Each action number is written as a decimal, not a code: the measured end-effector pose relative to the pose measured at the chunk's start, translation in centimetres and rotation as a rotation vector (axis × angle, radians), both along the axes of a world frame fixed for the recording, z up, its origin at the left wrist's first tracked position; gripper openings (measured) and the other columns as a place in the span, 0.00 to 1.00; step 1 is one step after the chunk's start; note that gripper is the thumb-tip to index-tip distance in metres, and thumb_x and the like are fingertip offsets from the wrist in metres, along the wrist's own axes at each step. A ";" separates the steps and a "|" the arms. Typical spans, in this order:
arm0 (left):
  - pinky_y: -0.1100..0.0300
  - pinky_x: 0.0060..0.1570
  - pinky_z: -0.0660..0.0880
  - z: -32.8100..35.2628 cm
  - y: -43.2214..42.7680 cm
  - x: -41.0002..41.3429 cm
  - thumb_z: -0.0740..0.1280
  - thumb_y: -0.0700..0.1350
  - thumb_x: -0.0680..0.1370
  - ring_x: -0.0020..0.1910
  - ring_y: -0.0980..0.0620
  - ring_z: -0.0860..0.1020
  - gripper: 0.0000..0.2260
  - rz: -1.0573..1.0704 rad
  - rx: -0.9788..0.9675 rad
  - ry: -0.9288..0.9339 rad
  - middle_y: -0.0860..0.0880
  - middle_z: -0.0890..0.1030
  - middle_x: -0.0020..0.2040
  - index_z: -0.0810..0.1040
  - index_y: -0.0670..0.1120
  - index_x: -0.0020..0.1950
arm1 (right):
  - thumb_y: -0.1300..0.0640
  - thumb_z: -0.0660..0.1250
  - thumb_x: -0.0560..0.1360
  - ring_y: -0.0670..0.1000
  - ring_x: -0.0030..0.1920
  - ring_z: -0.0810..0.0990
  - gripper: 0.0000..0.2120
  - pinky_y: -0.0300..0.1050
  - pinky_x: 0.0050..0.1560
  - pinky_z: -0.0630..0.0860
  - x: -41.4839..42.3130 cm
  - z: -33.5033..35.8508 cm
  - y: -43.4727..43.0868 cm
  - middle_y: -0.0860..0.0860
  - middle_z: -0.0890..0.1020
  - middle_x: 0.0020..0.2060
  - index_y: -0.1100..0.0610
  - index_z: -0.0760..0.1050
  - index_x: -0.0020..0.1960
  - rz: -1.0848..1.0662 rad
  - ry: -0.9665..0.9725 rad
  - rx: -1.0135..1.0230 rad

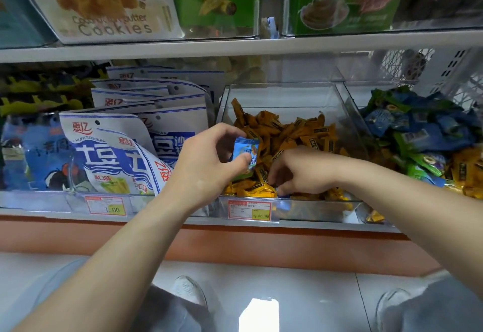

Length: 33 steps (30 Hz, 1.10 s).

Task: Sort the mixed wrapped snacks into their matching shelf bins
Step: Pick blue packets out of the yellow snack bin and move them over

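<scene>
Left fingers point(226, 129): we note them curled, with the thumb closed against them in a pinch on a blue wrapped snack point(247, 150).
Blue wrapped snack: held upright over the front left part of the middle bin point(347, 112), just above the pile; its lower end is hidden behind the thumb.
Left hand point(206, 164): back toward us, raised in front of the bin's left wall.
Right fingers point(277, 175): bent downward, tips buried in the pile at the bin's front; we cannot tell whether they hold anything.
Right hand point(303, 172): knuckles up, just right of the left hand, the two apart.
Orange wrapped snacks point(287, 133): these fill the middle bin.
Middle bin: clear walls, with a price tag point(249, 209) on its front.
Blue and green wrapped snacks point(418, 133): heaped in the next bin to the right, orange ones mixed in at its right side.
White-and-blue bags point(115, 149): we log these standing in rows left of the middle bin.
Cookie bag point(115, 18): on the shelf above.
</scene>
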<state>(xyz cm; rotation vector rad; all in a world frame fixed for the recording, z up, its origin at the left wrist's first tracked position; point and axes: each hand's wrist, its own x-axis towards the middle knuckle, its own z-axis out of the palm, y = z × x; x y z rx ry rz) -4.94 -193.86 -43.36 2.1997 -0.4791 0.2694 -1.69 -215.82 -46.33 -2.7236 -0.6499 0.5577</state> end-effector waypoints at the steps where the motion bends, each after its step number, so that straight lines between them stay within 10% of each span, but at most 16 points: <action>1: 0.76 0.38 0.71 0.0 0.0 0.0 0.74 0.46 0.73 0.46 0.68 0.78 0.13 -0.001 -0.003 -0.001 0.63 0.80 0.44 0.80 0.53 0.56 | 0.51 0.75 0.72 0.42 0.47 0.79 0.13 0.39 0.47 0.77 0.2 -0.1 0.1 0.41 0.82 0.46 0.48 0.81 0.56 -0.023 0.019 0.020; 7: 0.76 0.38 0.72 -0.1 0.2 -0.2 0.74 0.47 0.74 0.47 0.69 0.77 0.13 0.016 -0.022 0.019 0.63 0.80 0.44 0.79 0.54 0.57 | 0.53 0.78 0.69 0.39 0.37 0.78 0.12 0.30 0.33 0.70 0.7 0.4 0.0 0.43 0.83 0.39 0.51 0.81 0.50 -0.056 0.081 0.017; 12: 0.70 0.39 0.76 0.0 0.0 -0.2 0.73 0.47 0.75 0.46 0.64 0.80 0.14 0.022 -0.113 0.088 0.60 0.81 0.48 0.77 0.55 0.60 | 0.53 0.74 0.73 0.43 0.41 0.80 0.18 0.35 0.39 0.73 0.0 3.0 -1.8 0.44 0.83 0.41 0.49 0.77 0.61 -0.178 -0.025 0.110; 16: 0.64 0.38 0.79 0.3 -1.3 -0.5 0.72 0.43 0.76 0.45 0.56 0.84 0.10 -0.050 -0.415 0.288 0.54 0.85 0.46 0.79 0.52 0.56 | 0.56 0.74 0.72 0.42 0.40 0.82 0.11 0.30 0.38 0.76 -1.7 3.7 -2.6 0.44 0.82 0.43 0.48 0.79 0.54 -0.376 -0.049 0.511; 24: 0.60 0.40 0.80 0.7 -5.0 -0.3 0.72 0.43 0.76 0.49 0.49 0.85 0.12 -0.080 -0.768 0.376 0.47 0.85 0.51 0.79 0.46 0.59 | 0.66 0.59 0.77 0.59 0.48 0.86 0.12 0.55 0.45 0.83 -4.4 4.5 -1.4 0.61 0.83 0.53 0.62 0.76 0.58 -0.691 0.414 1.460; 28: 0.61 0.50 0.79 0.4 -7.4 -0.1 0.74 0.47 0.74 0.50 0.57 0.83 0.09 -0.027 -0.581 0.194 0.56 0.85 0.49 0.81 0.56 0.53 | 0.54 0.71 0.76 0.59 0.53 0.84 0.18 0.53 0.45 0.83 -5.3 4.5 -2.4 0.58 0.82 0.57 0.57 0.74 0.63 -0.622 0.361 1.442; 33: 0.65 0.38 0.77 0.8 -10.4 -0.4 0.77 0.50 0.68 0.44 0.56 0.84 0.12 -0.093 -0.684 0.256 0.52 0.86 0.45 0.83 0.53 0.50 | 0.55 0.75 0.70 0.56 0.49 0.85 0.22 0.46 0.41 0.82 -6.3 4.9 -4.6 0.56 0.84 0.52 0.60 0.75 0.61 -0.627 0.287 1.493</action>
